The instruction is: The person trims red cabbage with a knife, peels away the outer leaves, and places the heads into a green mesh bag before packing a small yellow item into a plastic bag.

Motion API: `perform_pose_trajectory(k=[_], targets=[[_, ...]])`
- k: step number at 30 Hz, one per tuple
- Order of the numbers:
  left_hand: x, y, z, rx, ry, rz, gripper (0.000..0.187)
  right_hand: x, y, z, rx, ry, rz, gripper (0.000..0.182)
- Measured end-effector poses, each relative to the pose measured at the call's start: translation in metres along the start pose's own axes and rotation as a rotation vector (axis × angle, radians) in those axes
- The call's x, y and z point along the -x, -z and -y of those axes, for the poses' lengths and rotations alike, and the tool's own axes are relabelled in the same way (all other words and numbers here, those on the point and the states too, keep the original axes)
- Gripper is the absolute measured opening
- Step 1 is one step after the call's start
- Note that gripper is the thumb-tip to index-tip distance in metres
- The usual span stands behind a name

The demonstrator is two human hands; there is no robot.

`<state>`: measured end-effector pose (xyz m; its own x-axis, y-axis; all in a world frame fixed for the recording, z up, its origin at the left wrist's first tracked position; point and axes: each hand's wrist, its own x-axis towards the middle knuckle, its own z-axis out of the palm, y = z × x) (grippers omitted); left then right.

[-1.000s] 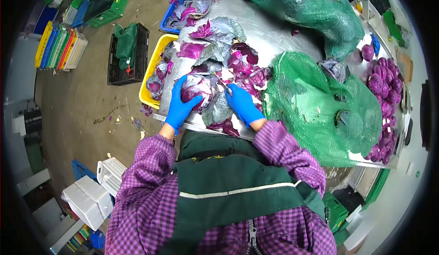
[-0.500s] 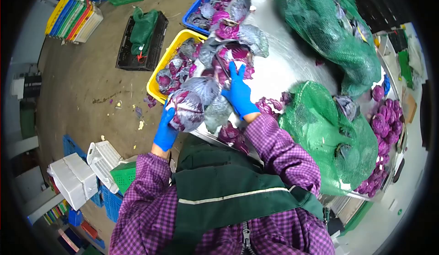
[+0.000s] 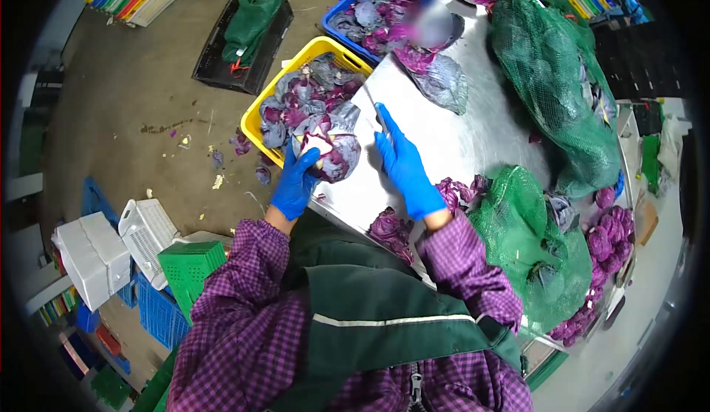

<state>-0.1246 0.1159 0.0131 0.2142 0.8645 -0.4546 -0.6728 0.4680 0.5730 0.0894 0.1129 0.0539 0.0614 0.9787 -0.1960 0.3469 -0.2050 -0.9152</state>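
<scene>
My left hand [image 3: 296, 183] grips a red cabbage [image 3: 339, 157] over the inner edge of the yellow crate [image 3: 251, 126]; a pale cut patch shows on the cabbage. To its right, my right hand [image 3: 405, 169] is closed around a thin knife [image 3: 374, 104], its blade pointing up and left above the metal table [image 3: 451, 143]. Purple leaves fill the yellow crate and the blue crate [image 3: 328, 21] behind it. A large loose leaf [image 3: 441, 84] lies on the table beyond my right hand, with a blurred round shape above it.
Green net sacks [image 3: 547, 79] of cabbages lie along the table's right side, another net [image 3: 518, 242] nearer me. Trimmed purple cabbages [image 3: 610, 238] sit at the right edge. On the floor stand a black crate [image 3: 214, 68], a white box [image 3: 92, 260] and a green crate [image 3: 194, 268].
The cabbage in my left hand has turned, showing its pale patch. My right hand has come off the leaf pile, and those leaves no longer cover the table corner. The view has shifted.
</scene>
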Motion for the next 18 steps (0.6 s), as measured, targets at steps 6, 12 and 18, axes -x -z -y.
perform_pose_trajectory(k=[6,12,18], targets=[[-0.016,-0.023,0.028,-0.432,-0.15,-0.011,0.084,0.036,-0.012,-0.003,0.146,0.023,0.052,0.059],[-0.026,-0.025,0.034,-0.433,-0.179,-0.065,0.084,0.02,-0.031,-0.02,-0.098,-0.048,-0.112,0.048],[-0.019,-0.011,0.021,-0.245,-0.004,0.135,0.081,-0.012,-0.011,-0.104,-0.702,-0.515,-0.47,0.028]])
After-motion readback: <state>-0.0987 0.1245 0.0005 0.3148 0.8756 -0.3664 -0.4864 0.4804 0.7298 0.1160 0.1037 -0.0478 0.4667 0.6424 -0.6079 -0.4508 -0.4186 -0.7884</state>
